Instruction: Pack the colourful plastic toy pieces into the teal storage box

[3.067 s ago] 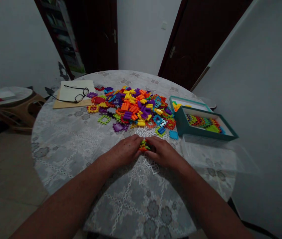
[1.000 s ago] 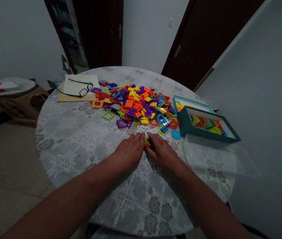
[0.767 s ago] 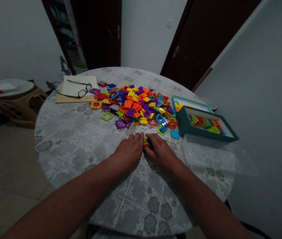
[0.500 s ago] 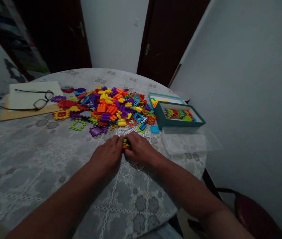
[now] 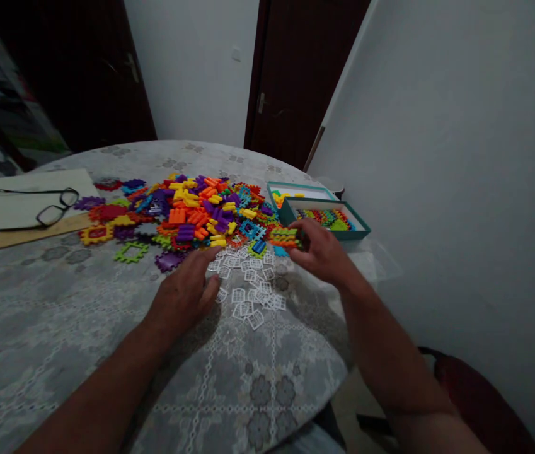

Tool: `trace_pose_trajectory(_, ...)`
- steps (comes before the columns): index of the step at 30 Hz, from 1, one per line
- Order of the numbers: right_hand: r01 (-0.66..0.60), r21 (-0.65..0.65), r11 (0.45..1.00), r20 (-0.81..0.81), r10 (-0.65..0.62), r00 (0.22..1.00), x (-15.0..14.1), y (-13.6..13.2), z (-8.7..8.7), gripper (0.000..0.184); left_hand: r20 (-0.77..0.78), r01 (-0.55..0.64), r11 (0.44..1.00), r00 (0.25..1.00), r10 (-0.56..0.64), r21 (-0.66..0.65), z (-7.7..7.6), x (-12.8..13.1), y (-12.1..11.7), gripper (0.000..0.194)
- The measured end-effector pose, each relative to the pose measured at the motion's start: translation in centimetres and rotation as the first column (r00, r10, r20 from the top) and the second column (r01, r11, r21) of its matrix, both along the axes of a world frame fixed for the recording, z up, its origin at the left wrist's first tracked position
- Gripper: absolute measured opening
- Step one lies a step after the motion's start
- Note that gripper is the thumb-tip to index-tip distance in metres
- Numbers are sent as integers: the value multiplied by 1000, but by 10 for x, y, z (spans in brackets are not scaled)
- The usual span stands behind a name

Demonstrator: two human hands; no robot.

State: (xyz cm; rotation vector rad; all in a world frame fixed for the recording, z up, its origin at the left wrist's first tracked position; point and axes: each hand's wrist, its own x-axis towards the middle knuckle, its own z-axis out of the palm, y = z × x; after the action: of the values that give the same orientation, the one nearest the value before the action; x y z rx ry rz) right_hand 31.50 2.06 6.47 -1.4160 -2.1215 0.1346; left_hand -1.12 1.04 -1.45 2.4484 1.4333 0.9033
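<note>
My right hand (image 5: 319, 249) grips a stack of plastic building pieces (image 5: 284, 238), green, yellow and orange, above the table just in front of the green box (image 5: 355, 230). That box holds rows of similar coloured pieces. My left hand (image 5: 186, 287) is empty, its fingers apart, low over the tablecloth. Beside its fingertips lie several small white lattice window pieces (image 5: 239, 295), scattered on the cloth. Behind both hands rises a heap of colourful interlocking pieces (image 5: 201, 208) in orange, purple, yellow, red and blue.
Behind the green box is a shallow teal-edged tray (image 5: 328, 192) with yellow pieces inside. A clear plastic cover (image 5: 380, 261) lies to the right. Black glasses (image 5: 52, 214) rest on paper at the left. A wall (image 5: 460, 157) runs along the right side, near a dark red chair (image 5: 479, 403).
My hands were together around the stack; now they are apart. My right hand has carried the stack right and toward the box, and my left has let go, uncovering the white pieces.
</note>
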Motion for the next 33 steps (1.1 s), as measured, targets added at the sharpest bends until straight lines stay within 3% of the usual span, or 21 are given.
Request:
trace_pose_trajectory(3,99,-41,994,67,-96,993,55,0,0,34,-7,20,1000,1000,-20,18,-4,1,1,51)
trace_pose_trajectory(8,127,-222,967,206,-81,975,108,5,-35,31,-16,21,999,1000,-20,37,-8,1,2,54)
trace_pose_trajectory(11,89,-265,960,229,-27,973,109,9,-51,29,-20,8,1000,1000,-7,22,-10,0,4,53)
trace_pose_trajectory(16,-10,-284,959,165,59,985,101,15,-62,32,-32,3,1000,999,-3,6,-16,-1,5,52)
trace_pose_trajectory(21,-57,-197,979,69,72,995,109,14,-74,44,-47,21,999,999,-20,24,-22,-2,6,54)
trace_pose_trajectory(33,45,-62,997,35,-43,998,109,12,-90,38,-57,40,998,998,-38,42,-25,-3,6,53)
